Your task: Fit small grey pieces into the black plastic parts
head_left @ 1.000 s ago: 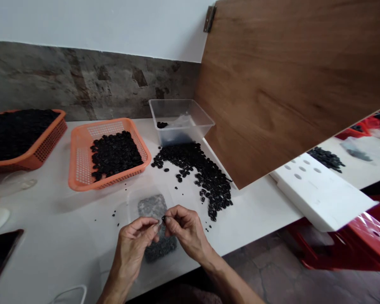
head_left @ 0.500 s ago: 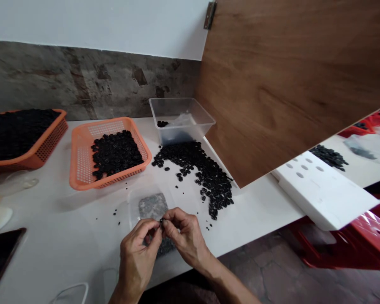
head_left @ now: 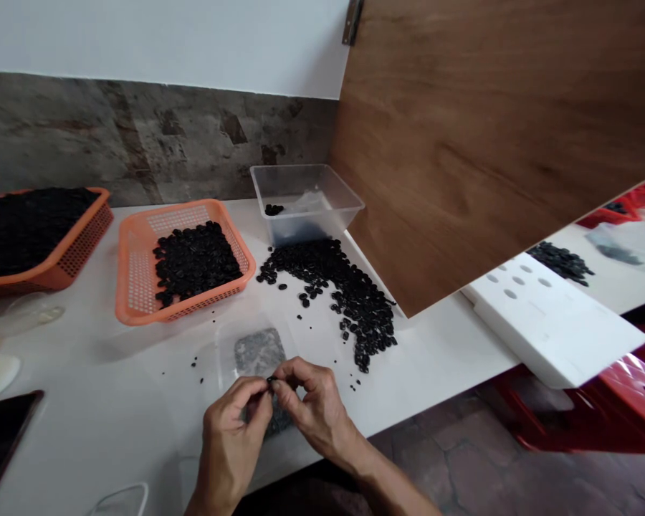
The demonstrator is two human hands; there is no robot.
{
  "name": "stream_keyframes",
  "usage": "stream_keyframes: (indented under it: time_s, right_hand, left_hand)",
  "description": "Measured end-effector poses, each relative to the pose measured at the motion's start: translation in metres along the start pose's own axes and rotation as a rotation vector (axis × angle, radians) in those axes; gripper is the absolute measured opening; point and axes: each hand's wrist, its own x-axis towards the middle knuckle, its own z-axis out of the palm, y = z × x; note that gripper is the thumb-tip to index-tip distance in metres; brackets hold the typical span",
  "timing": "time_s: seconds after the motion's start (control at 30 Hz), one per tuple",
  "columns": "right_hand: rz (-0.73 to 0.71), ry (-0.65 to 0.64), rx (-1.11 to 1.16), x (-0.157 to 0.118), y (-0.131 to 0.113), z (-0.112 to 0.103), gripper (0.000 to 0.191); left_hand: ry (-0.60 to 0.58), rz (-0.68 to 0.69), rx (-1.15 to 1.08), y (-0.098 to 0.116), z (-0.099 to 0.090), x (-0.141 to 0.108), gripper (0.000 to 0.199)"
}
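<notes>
My left hand (head_left: 233, 430) and my right hand (head_left: 319, 408) meet fingertip to fingertip near the table's front edge. Pinched between them is a small black piece (head_left: 271, 380), partly covered by the fingers. Beneath and behind the hands lies a clear container (head_left: 223, 358) with grey and dark small contents, partly hidden. Beyond my right hand, a pile of black pieces (head_left: 327, 265) spreads over the white table. An orange basket (head_left: 132, 308) holding more black pieces stands behind my left hand.
A clear plastic bin (head_left: 301, 226) stands by the wall. At far left is a heaped orange basket (head_left: 69, 258). A slanting wooden board (head_left: 462, 143) rises at right, near a white panel (head_left: 559, 330) and red stools (head_left: 623, 401). A dark-screened device (head_left: 5, 444) lies at lower left.
Both hands stay together around the small black piece, with slight finger movement. The view has shifted slightly.
</notes>
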Motion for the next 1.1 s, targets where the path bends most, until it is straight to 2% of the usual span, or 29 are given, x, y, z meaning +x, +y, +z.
stream_keyframes:
  time_s: [0.13,0.27,0.37,0.5,0.7,0.93,1.1]
  right_hand:
    - [0.091,-0.042,0.184,-0.002,0.002,0.001,0.014]
    - [0.195,-0.082,0.533,-0.003,0.008,0.005,0.025]
    - [0.239,-0.025,0.628,-0.005,0.011,0.008,0.030]
    - [0.247,0.040,0.685,-0.010,0.010,0.013,0.032]
    - [0.212,0.036,0.693,-0.017,0.008,0.019,0.029]
    - [0.164,0.033,0.709,-0.019,-0.001,0.019,0.023]
    - [0.173,0.040,0.728,-0.018,-0.003,0.020,0.025]
  left_hand:
    - [0.015,-0.291,-0.286,-0.006,-0.001,-0.002,0.016]
    - [0.057,-0.391,-0.526,-0.003,0.002,-0.004,0.020]
    - [0.092,-0.439,-0.642,0.007,0.004,-0.005,0.024]
    - [0.147,-0.476,-0.713,0.019,0.008,-0.008,0.026]
    - [0.246,-0.473,-0.779,0.028,0.013,-0.009,0.029]
    - [0.256,-0.445,-0.745,0.022,0.013,-0.014,0.026]
    - [0.219,-0.457,-0.733,0.017,0.011,-0.016,0.025]
